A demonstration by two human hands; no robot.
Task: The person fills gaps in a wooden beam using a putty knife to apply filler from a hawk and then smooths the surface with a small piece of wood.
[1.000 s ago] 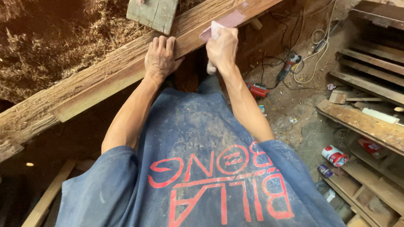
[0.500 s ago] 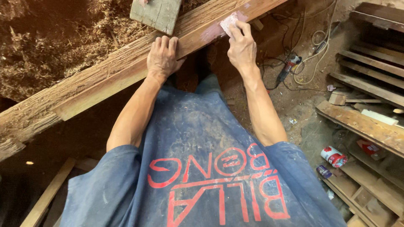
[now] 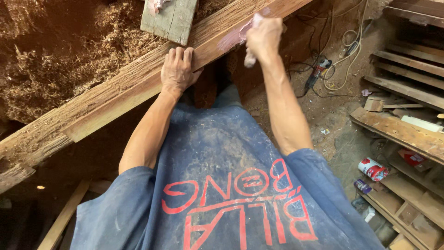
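Head view: long wooden beam (image 3: 115, 99) is being run from 8 to 1 o'clock; left hand (image 3: 178, 69) is being laid flat on it, fingers spread; right hand (image 3: 264, 34) is being closed round a pale scraper (image 3: 252, 41) at 1 o'clock, nearer the pinkish patch (image 3: 233, 38).

A small board (image 3: 170, 18) is laid on the long beam (image 3: 115, 95); sawdust (image 3: 51, 55) is heaped behind, planks (image 3: 407, 92) to the right.
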